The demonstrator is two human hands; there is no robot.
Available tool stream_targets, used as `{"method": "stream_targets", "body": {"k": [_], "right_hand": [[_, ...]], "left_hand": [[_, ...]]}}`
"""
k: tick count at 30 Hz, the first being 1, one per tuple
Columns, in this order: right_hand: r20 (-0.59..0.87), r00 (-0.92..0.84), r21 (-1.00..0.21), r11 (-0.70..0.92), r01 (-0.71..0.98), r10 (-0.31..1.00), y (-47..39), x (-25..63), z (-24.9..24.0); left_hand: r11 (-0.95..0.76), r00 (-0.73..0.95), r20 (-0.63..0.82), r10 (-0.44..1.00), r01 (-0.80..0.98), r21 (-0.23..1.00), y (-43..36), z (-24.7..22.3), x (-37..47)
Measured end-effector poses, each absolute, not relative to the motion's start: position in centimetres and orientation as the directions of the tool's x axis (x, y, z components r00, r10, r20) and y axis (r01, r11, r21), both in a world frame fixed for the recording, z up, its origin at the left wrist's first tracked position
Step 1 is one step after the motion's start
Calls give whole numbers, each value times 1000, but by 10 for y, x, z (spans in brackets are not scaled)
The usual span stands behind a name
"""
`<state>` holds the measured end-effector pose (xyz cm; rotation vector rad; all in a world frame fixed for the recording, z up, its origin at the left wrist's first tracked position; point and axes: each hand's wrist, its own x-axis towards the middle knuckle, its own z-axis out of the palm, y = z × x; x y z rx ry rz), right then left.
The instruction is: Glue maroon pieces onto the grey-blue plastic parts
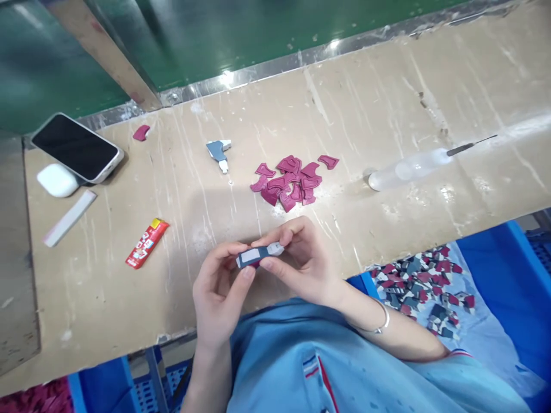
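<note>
Between both hands, near the front edge of the bench, is a small dark grey and light grey plastic part (253, 256), with a bit of maroon showing beneath it. My left hand (221, 281) pinches its left end with thumb and fingers. At the other end, my right hand (303, 258) grips it near the pale tip. Just beyond the hands lies a loose pile of maroon plastic pieces (287, 182). A similar grey and white part (219, 154) rests on the bench behind and to the left.
On the left are a phone (77, 148), a white case (58, 179), a pale strip (70, 219) and a red packet (147, 243). A clear bottle with a thin nozzle (408, 169) lies to the right. Below the bench's right edge, a blue bin (508, 275) holds many mixed parts.
</note>
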<state>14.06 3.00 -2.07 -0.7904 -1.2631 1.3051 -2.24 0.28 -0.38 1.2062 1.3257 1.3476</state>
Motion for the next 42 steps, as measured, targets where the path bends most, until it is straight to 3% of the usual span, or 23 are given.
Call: {"method": "stream_targets", "body": {"k": [3, 6, 8, 11, 14, 17, 21, 25, 29, 32, 36, 39, 42], "right_hand": [[183, -194, -976, 154, -154, 964, 31, 175, -14], [156, -32, -988, 156, 2, 987, 28, 224, -14], [140, 77, -987, 133, 90, 987, 24, 253, -18], [121, 165, -980, 91, 179, 979, 16, 283, -26], [158, 228, -942, 77, 328, 961, 12, 301, -30], [202, 252, -810, 17, 586, 946, 13, 319, -33], [297, 248, -581, -31, 813, 922, 14, 344, -36], [437, 283, -526, -13, 850, 854, 11, 354, -34], [590, 96, -417, 201, 887, 801, 7, 349, -33], [601, 0, -322, 243, 915, 799, 7, 345, -40], [589, 86, -330, 141, 934, 804, 12, 344, -49], [563, 106, -364, 131, 922, 820, 20, 344, -51], [534, 36, -338, 175, 925, 845, 31, 341, -49]], "left_hand": [[-164, 123, 133, 984, 297, 941, 17, 13, -41], [-362, 337, 195, 921, 559, 746, 49, 20, -66], [-435, 399, 214, 892, 624, 649, 83, 14, -80], [-450, 367, 262, 893, 684, 574, 146, -3, -88], [-371, 374, 127, 919, 709, 599, 198, -15, -81], [-367, 398, 90, 913, 705, 607, 223, -20, -76], [-362, 314, 190, 930, 703, 612, 222, -19, -73], [-325, 207, 255, 945, 705, 631, 192, -8, -69], [-253, 155, 211, 965, 754, 606, 159, 5, -74], [-154, 141, 61, 988, 894, 420, 149, 12, -78], [-170, 180, -88, 980, 979, 117, 149, 26, -69], [-199, 197, -128, 972, 980, -4, 150, 34, -61], [-301, 293, -139, 946, 953, -42, 151, 32, -62]]}}
